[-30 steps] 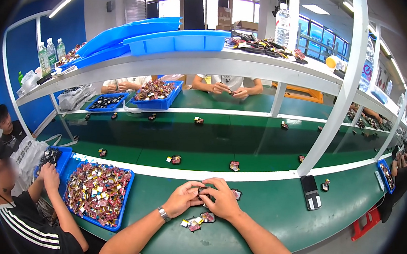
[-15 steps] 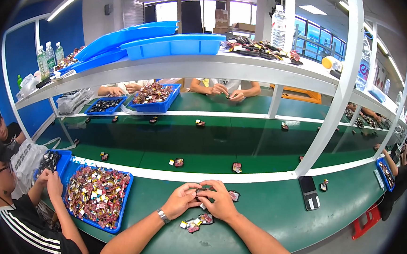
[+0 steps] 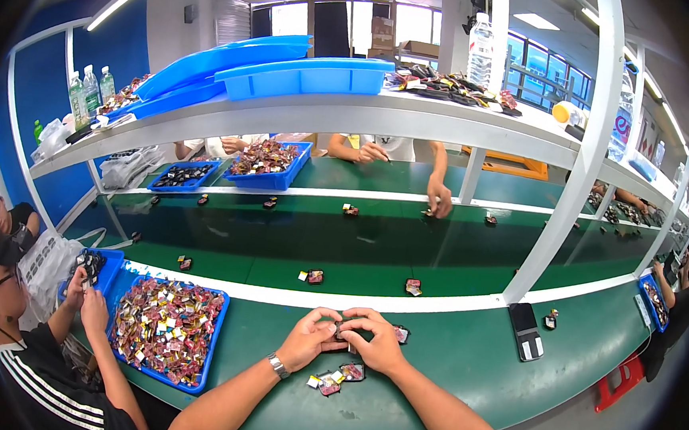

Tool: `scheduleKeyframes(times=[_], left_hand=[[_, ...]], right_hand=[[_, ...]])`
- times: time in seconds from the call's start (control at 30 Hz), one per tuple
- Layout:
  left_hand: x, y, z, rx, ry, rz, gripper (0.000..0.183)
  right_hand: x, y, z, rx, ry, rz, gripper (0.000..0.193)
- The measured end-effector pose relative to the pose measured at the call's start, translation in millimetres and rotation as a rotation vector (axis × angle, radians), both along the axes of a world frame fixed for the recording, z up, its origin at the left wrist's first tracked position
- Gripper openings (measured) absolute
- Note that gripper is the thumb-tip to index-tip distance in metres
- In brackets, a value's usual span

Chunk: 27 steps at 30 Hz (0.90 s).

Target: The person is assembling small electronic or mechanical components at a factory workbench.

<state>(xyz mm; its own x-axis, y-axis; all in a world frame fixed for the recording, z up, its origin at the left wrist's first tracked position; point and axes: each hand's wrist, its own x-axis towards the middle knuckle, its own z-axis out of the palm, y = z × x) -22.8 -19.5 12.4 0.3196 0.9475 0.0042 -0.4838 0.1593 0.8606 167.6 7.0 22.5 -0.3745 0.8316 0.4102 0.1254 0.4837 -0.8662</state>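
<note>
Close together over the green bench, my left hand [image 3: 307, 343] and my right hand [image 3: 379, 345] are both closed on one small dark part [image 3: 340, 330]. Fingers and thumbs cover most of it, so its exact kind cannot be made out. Just below my hands, a few small black-and-red parts [image 3: 353, 372] with white and yellow tags lie on the bench. Another such part [image 3: 402, 334] lies right beside my right fingers, partly hidden by them. My left wrist wears a metal watch [image 3: 277, 365].
On the left stands a blue tray [image 3: 211, 349] heaped with tagged parts, beside a co-worker [image 3: 54, 362]. A black flat case [image 3: 526, 331] lies to the right. Beyond a white rail, spaced parts [image 3: 315, 277] sit on the green belt [image 3: 366, 248]. A white post [image 3: 567, 175] rises at right.
My hands stay together on the dark part, with small finger shifts. Across the belt, a co-worker's hand has reached down to a part there. The co-worker on the left has raised one hand slightly.
</note>
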Motion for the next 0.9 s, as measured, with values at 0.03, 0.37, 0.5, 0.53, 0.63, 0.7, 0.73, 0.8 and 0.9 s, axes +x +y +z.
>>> scheduleKeyframes(times=[0.03, 0.37, 0.5, 0.53, 0.63, 0.7, 0.73, 0.8, 0.9], left_hand=[[-1.3, 0.2, -1.0, 0.009, 0.017, -0.006, 0.018], [-3.8, 0.2, -2.8, 0.041, 0.078, -0.018, 0.009], [0.2, 1.5, 1.3, 0.060, 0.140, 0.009, 0.009], [0.3, 1.7, 0.9, 0.049, 0.125, 0.006, 0.009], [-0.5, 2.4, 1.7, 0.039, 0.115, -0.012, 0.010], [-0.8, 2.6, 2.0, 0.036, 0.122, -0.027, 0.010], [-0.8, 2.5, 1.7, 0.038, 0.131, -0.015, 0.010], [-1.5, 2.5, 0.2, 0.040, 0.141, -0.002, 0.010], [-1.9, 2.7, -1.5, 0.049, 0.139, 0.005, 0.010]], right_hand=[[-0.1, -0.2, 0.0, -0.052, 0.036, 0.030, 0.013], [-2.4, 1.1, -5.7, -0.070, 0.066, 0.077, 0.014], [-0.9, 1.4, -6.4, -0.109, 0.098, 0.070, 0.014], [-1.3, 1.4, -6.1, -0.149, 0.123, 0.083, 0.014], [-2.1, 1.1, -7.9, -0.223, 0.171, 0.107, 0.013], [-2.1, 1.1, -7.8, -0.262, 0.197, 0.117, 0.013], [-2.0, 1.1, -6.5, -0.274, 0.200, 0.129, 0.013], [-2.2, 1.0, -5.6, -0.287, 0.205, 0.142, 0.013], [-2.8, 1.2, -6.4, -0.327, 0.191, 0.146, 0.014]])
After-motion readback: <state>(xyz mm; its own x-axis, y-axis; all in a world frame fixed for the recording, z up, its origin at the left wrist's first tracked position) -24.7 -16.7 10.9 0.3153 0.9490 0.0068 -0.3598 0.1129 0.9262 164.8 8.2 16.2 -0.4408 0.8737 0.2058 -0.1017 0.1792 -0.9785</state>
